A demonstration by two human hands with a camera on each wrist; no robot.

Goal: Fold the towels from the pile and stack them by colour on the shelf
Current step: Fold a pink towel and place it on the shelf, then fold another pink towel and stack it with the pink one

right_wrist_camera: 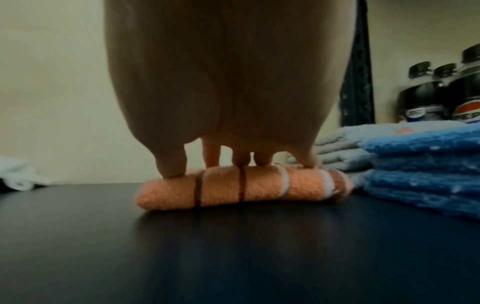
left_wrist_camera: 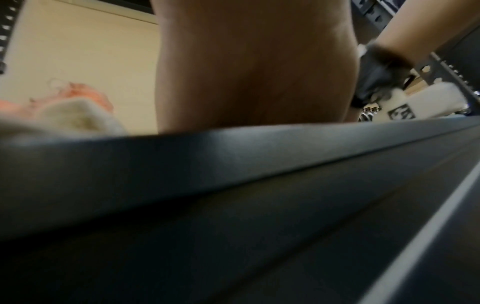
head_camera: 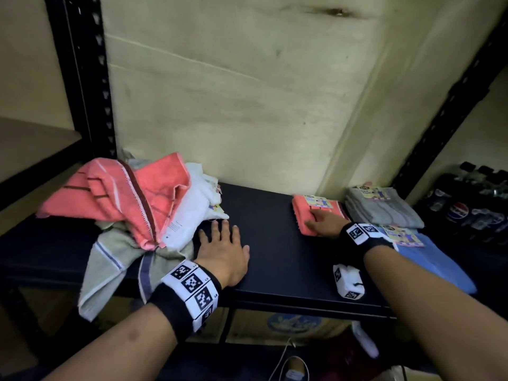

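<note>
Right grip released, fingers flat atop folded coral towel. Left grip released, flat on shelf, beside towel pile.

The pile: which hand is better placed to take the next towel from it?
Probably the left hand: it lies flat beside the pile, fingertips near it. The right hand presses the folded pink towel.

A pale cream wall, scuffed and marked with a dark stain near the top, backs the dim room. Black perforated steel uprights stand at the left and right edges. Dark cola bottles cluster beyond the right upright, and cardboard boxes sit below.
</note>
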